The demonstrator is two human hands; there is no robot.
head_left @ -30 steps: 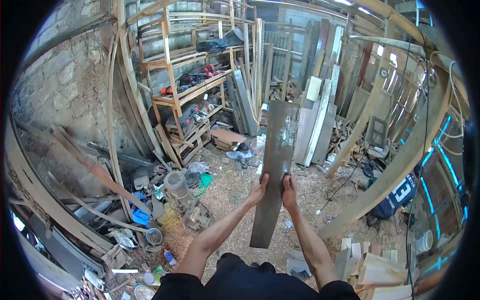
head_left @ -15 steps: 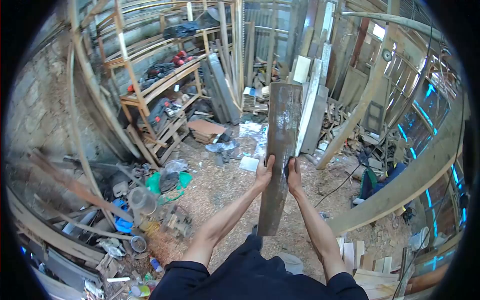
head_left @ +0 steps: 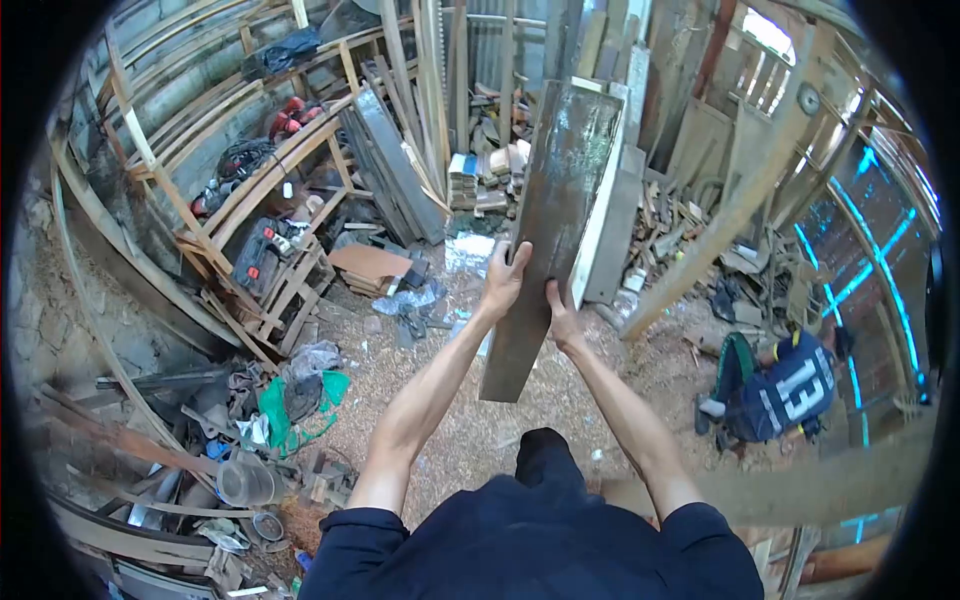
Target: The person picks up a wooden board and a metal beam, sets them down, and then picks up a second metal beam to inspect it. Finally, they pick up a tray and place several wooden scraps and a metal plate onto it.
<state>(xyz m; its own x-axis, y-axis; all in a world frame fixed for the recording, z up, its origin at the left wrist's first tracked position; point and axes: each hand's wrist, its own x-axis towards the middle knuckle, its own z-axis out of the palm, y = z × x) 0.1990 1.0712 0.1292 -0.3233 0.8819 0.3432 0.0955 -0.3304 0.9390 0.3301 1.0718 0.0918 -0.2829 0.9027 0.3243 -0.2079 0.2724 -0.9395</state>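
Observation:
Held out in front of me is a long, dark brown wooden plank [head_left: 562, 190], steeply tilted with its far end up and to the right. Its upper face looks shiny and worn near the top. My left hand [head_left: 507, 280] grips the plank's left edge, thumb on the face and fingers behind it. On the opposite edge my right hand [head_left: 565, 318] clasps it a little lower, its thumb also lying on the face. The fingers under the board are hidden. Past the far end, pale boards lean against the wall.
Wood shavings cover the floor [head_left: 430, 400]. At left stands a wooden rack [head_left: 275, 170] with tools. A slanting post [head_left: 735, 190] and a large beam [head_left: 830, 485] are on the right, where a person in a dark number 13 shirt [head_left: 785, 390] crouches. Green cloth [head_left: 275, 410] lies at left.
Both hands have raised the plank farther up and away, and it leans more to the right. My view has shifted, bringing the crouching person on the right more fully into sight.

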